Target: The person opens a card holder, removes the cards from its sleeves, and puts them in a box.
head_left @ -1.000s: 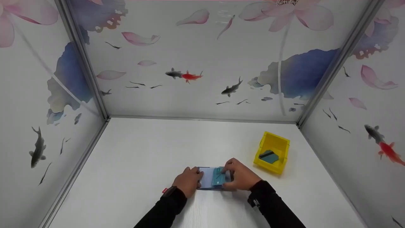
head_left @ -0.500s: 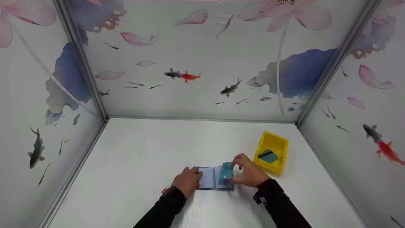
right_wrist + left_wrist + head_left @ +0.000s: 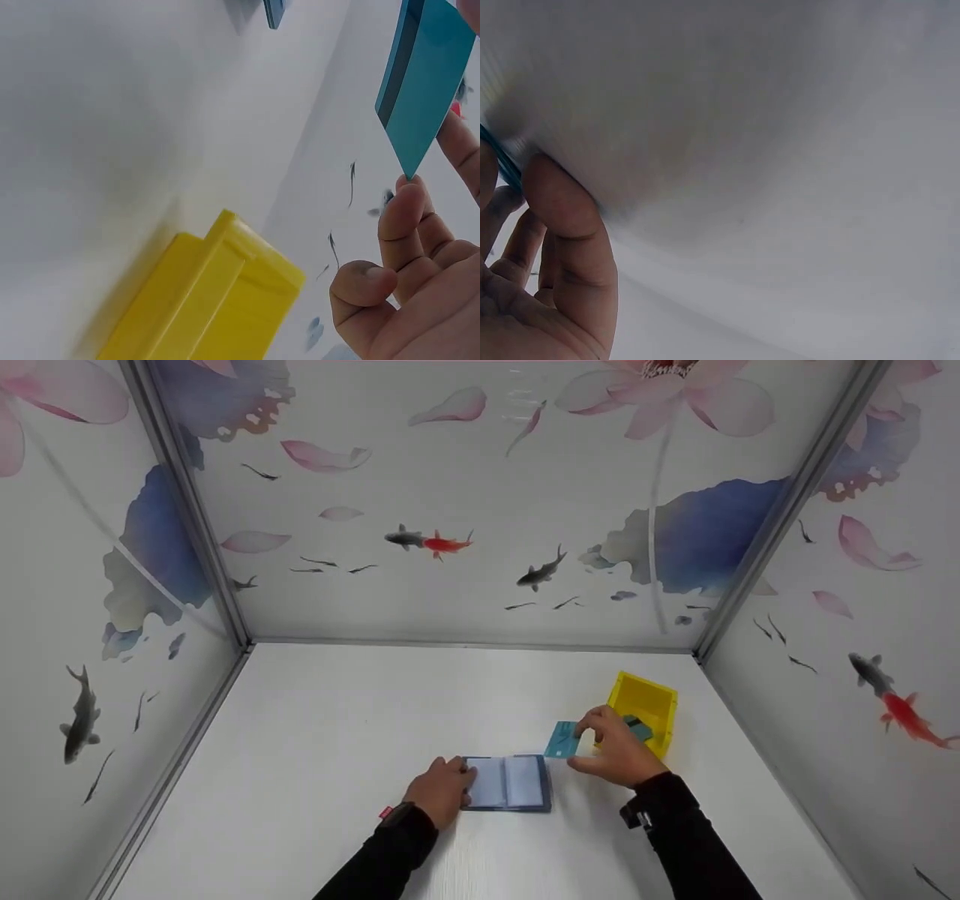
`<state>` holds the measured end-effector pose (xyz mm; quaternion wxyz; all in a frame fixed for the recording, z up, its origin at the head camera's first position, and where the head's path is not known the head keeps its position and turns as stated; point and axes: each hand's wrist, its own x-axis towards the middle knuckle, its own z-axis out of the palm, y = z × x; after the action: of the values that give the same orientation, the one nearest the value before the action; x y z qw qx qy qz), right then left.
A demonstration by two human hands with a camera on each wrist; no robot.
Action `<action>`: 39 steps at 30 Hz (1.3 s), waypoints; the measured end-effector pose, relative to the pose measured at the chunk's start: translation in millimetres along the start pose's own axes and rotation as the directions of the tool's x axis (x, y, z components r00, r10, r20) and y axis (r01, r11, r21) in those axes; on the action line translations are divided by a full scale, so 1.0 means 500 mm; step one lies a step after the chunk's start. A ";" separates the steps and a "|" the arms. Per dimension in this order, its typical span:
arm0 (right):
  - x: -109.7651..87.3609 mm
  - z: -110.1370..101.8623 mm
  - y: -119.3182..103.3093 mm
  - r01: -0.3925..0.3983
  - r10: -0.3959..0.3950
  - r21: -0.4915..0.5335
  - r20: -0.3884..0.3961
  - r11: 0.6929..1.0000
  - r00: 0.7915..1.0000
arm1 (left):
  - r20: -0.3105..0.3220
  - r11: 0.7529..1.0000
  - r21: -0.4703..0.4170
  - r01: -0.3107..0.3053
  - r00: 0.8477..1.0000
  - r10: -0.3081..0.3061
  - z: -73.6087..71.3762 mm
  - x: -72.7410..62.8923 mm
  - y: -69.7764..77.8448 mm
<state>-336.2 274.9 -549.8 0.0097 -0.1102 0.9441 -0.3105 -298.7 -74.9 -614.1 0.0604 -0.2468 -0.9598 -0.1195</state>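
A teal bank card (image 3: 562,739) is held up by its right side, pinched between the thumb and fingers of my right hand (image 3: 619,750). The right wrist view shows the card (image 3: 427,82) with a dark stripe along one long edge. Open on the table lies a small blue card holder (image 3: 523,782) with clear, pale sleeves and a dark blue cover edge. My left hand (image 3: 437,793) grips the holder at its left edge. In the left wrist view its fingers (image 3: 562,199) are bent by a thin blue-green edge, and a pale sleeve fills much of the picture.
Beyond my right hand stands a yellow bin (image 3: 651,694), partly covered by that hand. Inside it are teal cards (image 3: 639,727) with a dark stripe. White panels with painted fish and flowers enclose the table (image 3: 360,697) at the back and both sides.
My right hand has lifted the teal card off the holder's right page and carried it right and away, towards the yellow bin. My left hand has stayed at the holder's left edge.
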 end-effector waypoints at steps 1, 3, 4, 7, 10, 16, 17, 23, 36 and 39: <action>0.000 -0.006 0.005 -0.010 0.010 0.008 -0.007 1.000 1.000 | -0.001 1.000 0.002 0.000 1.000 0.000 0.000 0.000 -0.001; 0.000 -0.018 0.016 -0.031 0.031 0.016 -0.025 0.999 0.999 | 0.000 1.000 0.000 0.002 1.000 -0.002 -0.001 -0.001 -0.002; -0.001 -0.023 0.023 -0.038 0.039 0.015 -0.039 0.999 0.999 | 0.004 1.000 0.000 0.004 1.000 -0.004 0.000 -0.001 -0.003; -0.004 -0.040 0.042 -0.043 0.043 0.000 -0.074 0.999 0.996 | 0.009 1.000 0.005 0.013 1.000 -0.013 0.005 -0.001 -0.004; -0.011 -0.055 0.061 -0.045 0.043 -0.018 -0.094 0.999 0.995 | 0.006 1.000 0.018 0.021 1.000 -0.021 0.013 0.000 -0.007; -0.020 -0.080 0.098 -0.052 0.047 -0.033 -0.138 0.998 0.989 | -0.018 0.999 0.020 0.036 0.999 -0.036 0.035 0.003 -0.014; -0.020 -0.083 0.105 -0.063 0.058 -0.034 -0.147 0.997 0.987 | -0.020 0.999 0.017 0.037 0.999 -0.037 0.036 0.003 -0.014; -0.015 -0.102 0.140 -0.139 0.130 -0.043 -0.171 0.989 0.977 | -0.012 1.000 0.020 0.019 1.000 -0.019 0.037 0.002 -0.016; 0.014 -0.130 0.172 -0.244 0.230 -0.078 -0.162 0.967 0.960 | 0.007 0.999 0.012 0.044 0.999 -0.044 0.038 0.008 -0.013; 0.025 -0.134 0.181 -0.259 0.241 -0.135 -0.139 0.956 0.961 | 0.009 0.999 0.004 0.049 0.999 -0.049 0.034 0.008 -0.009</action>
<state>-372.6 382.5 -548.2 -0.0169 0.0288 0.9702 -0.2399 -305.4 -72.1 -630.8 0.0535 -0.2237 -0.9660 -0.1179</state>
